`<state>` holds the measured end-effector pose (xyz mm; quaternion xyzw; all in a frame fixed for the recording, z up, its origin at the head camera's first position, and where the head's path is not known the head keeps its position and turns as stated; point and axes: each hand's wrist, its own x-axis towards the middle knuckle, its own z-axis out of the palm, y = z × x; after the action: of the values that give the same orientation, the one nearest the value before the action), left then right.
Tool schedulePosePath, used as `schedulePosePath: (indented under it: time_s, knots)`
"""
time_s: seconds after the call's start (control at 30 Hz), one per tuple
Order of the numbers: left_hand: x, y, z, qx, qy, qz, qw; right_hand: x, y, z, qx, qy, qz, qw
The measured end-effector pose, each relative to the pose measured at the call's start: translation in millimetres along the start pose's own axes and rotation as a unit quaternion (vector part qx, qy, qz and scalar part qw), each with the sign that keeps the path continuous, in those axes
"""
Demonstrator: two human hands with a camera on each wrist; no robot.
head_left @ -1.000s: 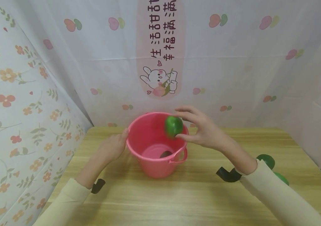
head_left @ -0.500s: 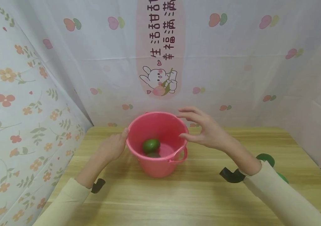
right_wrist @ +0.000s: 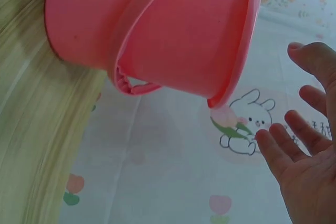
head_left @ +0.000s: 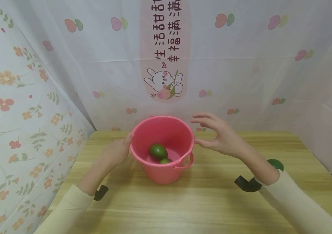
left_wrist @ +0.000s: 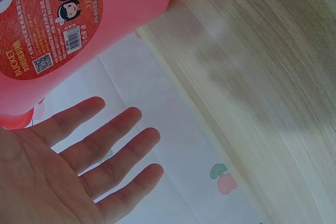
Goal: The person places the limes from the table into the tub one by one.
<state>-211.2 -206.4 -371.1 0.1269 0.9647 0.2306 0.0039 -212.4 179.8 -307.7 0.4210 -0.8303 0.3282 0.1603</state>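
In the head view a pink plastic bucket [head_left: 166,172] stands upright on the wooden table. Inside lie a glossy, dark green, oval fruit [head_left: 158,151] and a lighter green fruit [head_left: 165,161] partly covered by the front rim. My left hand [head_left: 117,152] rests its thumb at the bucket's left rim; its fingers stretch out straight beside the wall, as the left wrist view shows. My right hand [head_left: 223,135] hovers just off the right rim, fingers loosely spread and holding nothing. Seen from the right wrist, the bucket's handle [right_wrist: 126,51] hangs along its side.
Beyond my right forearm another dark green round fruit [head_left: 275,164] sits on the table [head_left: 160,208], partly hidden by the arm. A white patterned curtain [head_left: 230,71] hangs close behind the bucket, and a floral one [head_left: 22,130] lines the left side.
My right hand has let go of a green fruit, which dropped into the bucket and settled beside another. That hand has drawn back rightward past the rim. My left hand has stayed at the rim.
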Motion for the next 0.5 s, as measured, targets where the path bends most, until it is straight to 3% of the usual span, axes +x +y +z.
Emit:
schedulePosePath:
  time_s: [0.5]
  knots:
    - [0.4,0.4,-0.9,-0.007,-0.001,0.006,1.0,-22.1,14.2,-10.6,0.011,0.002,0.008,1.0]
